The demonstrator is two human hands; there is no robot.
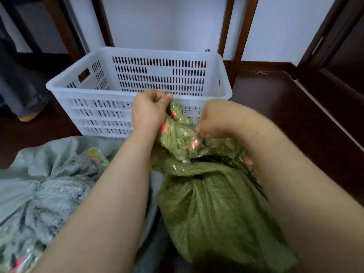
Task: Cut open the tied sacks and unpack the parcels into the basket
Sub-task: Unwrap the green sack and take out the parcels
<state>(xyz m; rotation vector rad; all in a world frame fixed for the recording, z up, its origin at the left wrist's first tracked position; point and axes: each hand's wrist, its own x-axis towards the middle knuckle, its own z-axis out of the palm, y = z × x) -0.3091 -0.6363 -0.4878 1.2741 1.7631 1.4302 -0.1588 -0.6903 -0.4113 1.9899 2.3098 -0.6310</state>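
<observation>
Directly below the camera, the green sack [212, 209] stands on the dark floor [285, 115], its woven body bulging and its top gathered into a bunched neck [177, 138]. The neck is wrapped in glossy clear tape with red markings and leans toward the left. A dark tie circles the sack just beneath the neck.

Beside it on the left, touching the left forearm, the grey sack [45, 194] lies crumpled on the floor. Its upper part shows a patch of the same taped, red-marked material.

The left hand [147, 111] holds the tip of the neck, fingers curled tightly around the bunched fabric. The right hand [214, 121] is at the right side of the neck, lower down, fingers curled inward and pinching the taped material. Whether either hand also holds a tool cannot be told.

Just beyond the hands, the white slotted basket [110, 115] sits on the floor. The raised neck overlaps its near wall.

Farther left, a person's trouser leg [21, 89] and yellow shoe [33, 115] stand at the floor's left edge. A pale wall [167, 22] with dark wooden posts closes the background.
</observation>
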